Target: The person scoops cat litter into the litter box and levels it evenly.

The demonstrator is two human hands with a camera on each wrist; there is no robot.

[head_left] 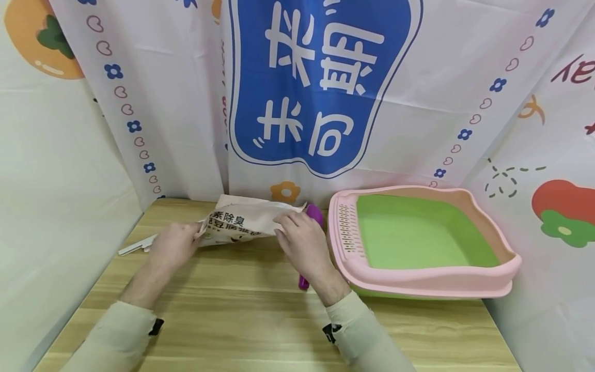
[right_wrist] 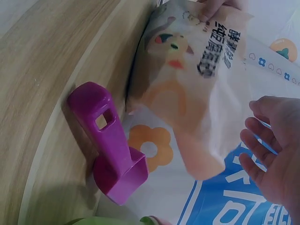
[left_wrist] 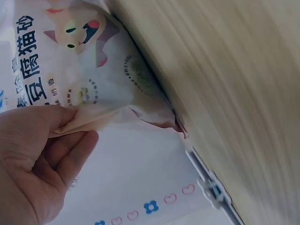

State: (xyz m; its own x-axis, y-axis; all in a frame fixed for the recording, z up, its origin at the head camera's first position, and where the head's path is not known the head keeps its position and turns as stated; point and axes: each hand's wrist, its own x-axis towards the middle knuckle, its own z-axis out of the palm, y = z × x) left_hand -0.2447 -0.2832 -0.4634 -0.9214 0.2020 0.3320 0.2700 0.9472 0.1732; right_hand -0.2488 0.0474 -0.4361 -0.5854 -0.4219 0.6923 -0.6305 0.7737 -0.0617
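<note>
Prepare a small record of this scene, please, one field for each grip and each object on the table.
Left grip: pinches tofu cat litter bag
Right grip: fingers beside bag, contact unclear
Bag print: cartoon cat, dark lettering
Litter box: right side; pink rim, green inside
Purple scoop: between bag and litter box
Slim white tool: left of bag, partly hidden

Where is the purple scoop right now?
In the head view, the purple scoop lies on the wooden table between the printed bag and the pink-rimmed tray, partly hidden by the right hand.
</note>
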